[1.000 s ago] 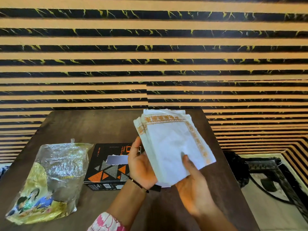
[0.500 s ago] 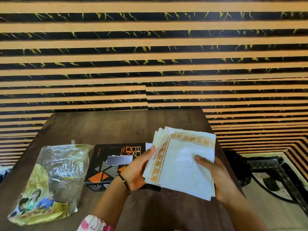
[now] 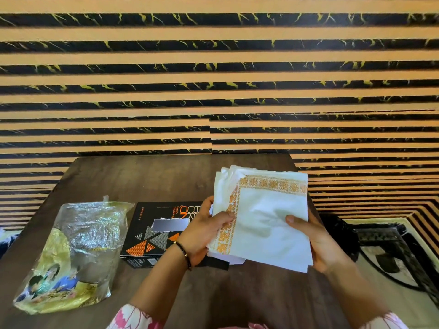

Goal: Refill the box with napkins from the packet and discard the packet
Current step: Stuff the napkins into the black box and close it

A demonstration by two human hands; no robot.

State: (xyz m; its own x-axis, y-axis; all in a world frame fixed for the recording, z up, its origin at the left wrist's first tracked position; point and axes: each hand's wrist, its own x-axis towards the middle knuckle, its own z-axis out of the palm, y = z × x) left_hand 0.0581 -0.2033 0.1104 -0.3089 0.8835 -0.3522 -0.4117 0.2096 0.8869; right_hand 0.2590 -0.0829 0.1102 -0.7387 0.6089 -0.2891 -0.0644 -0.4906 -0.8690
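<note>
While both hands clasp the napkins (bordered corner far-left), they tilt slightly.

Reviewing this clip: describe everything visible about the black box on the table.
The black box is a flat rectangular carton, apparently cardboard, lying on the dark wooden table right of the plastic packet. Its top carries orange and grey triangles, orange lettering and a torn slot opening in the middle. The left hand and the napkin stack held above cover its right end. Nothing visibly grips it.
</note>
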